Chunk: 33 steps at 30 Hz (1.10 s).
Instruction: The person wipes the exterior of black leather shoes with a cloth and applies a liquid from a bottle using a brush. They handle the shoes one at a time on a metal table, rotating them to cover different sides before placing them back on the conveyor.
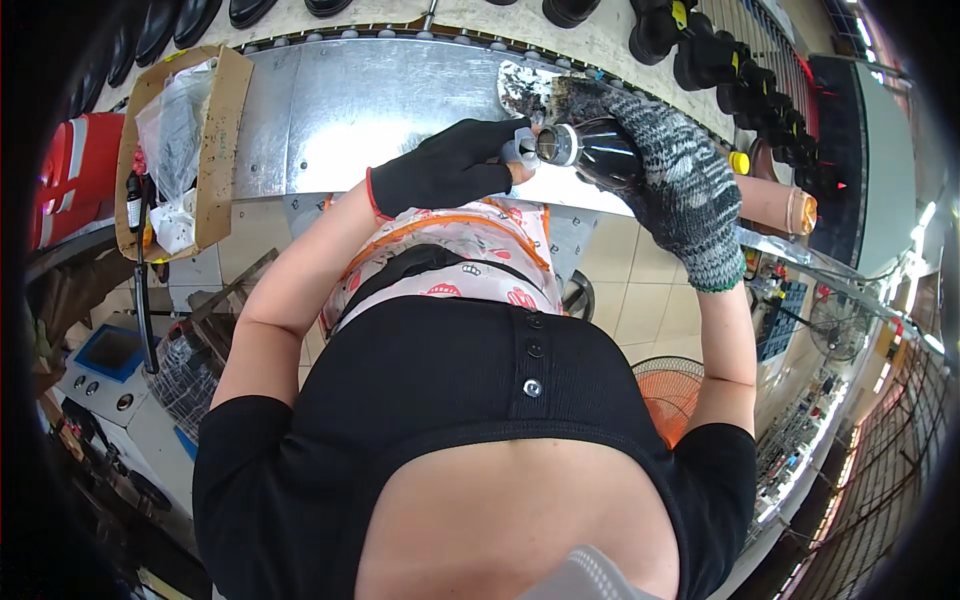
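My left hand (440,170), in a black glove with bare fingertips, is closed on a small translucent white container (522,150). My right hand (685,170), in a grey-and-black knit glove, wraps round a bottle of dark liquid (608,152). The bottle lies tilted, with its uncapped clear neck pointing left at the container. Their mouths are very close; whether they touch or any liquid flows, I cannot tell. Behind the bottle, a white piece smeared with black (525,88) lies on the metal table (350,110), partly hidden by the right glove.
A cardboard box (225,150) with plastic bags stands at the table's left, beside a red container (85,180). Black shoes (655,30) line the conveyor (600,40) along the far side. A pinkish-brown cylinder (770,205) and a yellow cap (739,163) are at the right.
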Available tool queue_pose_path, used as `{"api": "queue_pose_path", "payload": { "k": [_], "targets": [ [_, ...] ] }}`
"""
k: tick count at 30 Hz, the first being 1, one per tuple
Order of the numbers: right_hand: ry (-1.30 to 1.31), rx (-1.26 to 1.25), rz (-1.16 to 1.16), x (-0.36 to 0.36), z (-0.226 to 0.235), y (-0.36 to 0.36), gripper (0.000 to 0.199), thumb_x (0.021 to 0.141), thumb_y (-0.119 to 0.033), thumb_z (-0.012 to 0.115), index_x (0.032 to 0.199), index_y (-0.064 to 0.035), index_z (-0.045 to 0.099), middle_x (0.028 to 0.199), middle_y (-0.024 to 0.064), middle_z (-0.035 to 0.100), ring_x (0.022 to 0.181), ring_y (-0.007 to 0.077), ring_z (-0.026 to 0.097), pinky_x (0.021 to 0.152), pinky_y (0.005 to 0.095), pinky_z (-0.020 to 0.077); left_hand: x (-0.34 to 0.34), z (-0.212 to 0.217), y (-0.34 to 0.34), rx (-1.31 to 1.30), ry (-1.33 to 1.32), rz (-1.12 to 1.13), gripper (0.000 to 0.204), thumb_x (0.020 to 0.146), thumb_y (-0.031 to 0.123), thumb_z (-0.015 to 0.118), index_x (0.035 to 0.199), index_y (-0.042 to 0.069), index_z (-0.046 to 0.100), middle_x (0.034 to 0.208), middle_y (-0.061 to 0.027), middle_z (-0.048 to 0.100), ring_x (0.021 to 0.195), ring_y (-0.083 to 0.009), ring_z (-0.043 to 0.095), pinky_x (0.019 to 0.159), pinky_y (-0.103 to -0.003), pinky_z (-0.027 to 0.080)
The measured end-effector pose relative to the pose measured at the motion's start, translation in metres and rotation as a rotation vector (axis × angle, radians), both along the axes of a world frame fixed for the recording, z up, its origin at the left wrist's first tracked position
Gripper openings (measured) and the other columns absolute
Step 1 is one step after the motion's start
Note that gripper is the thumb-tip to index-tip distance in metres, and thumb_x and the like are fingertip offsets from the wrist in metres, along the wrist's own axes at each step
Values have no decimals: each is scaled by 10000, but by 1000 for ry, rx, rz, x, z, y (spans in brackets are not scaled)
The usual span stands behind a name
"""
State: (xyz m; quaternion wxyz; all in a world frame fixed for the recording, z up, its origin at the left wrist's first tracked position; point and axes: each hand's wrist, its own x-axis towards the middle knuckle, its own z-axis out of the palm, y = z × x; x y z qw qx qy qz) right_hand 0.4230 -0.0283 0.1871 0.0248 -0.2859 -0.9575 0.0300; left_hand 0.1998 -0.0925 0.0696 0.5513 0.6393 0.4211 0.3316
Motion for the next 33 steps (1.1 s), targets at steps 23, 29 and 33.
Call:
{"api": "queue_pose_path", "payload": {
  "k": [23, 29, 33],
  "targets": [
    [-83, 131, 30, -3, 19, 3, 512, 748, -192, 684, 1236, -154, 534, 1138, 106, 602, 996, 268, 591, 851, 385, 481, 7, -5, 2, 65, -105, 42, 354, 894, 272, 588, 1075, -32, 572, 707, -64, 565, 652, -130, 505, 613, -291, 430],
    [-95, 161, 33, 2, 16, 4, 519, 740, -187, 688, 1235, -152, 536, 1147, 106, 598, 994, 270, 590, 844, 385, 481, 9, -6, 5, 89, -170, 8, 329, 893, 273, 584, 1020, -30, 582, 703, -59, 566, 646, -134, 505, 606, -296, 423],
    [-104, 155, 23, 4, 16, 4, 516, 735, -192, 696, 1224, -134, 544, 1132, 115, 605, 1000, 280, 591, 858, 384, 479, 10, -13, 7, 87, -174, -5, 323, 893, 271, 582, 1006, -32, 585, 707, -67, 573, 652, -139, 515, 608, -295, 423]
  ]
}}
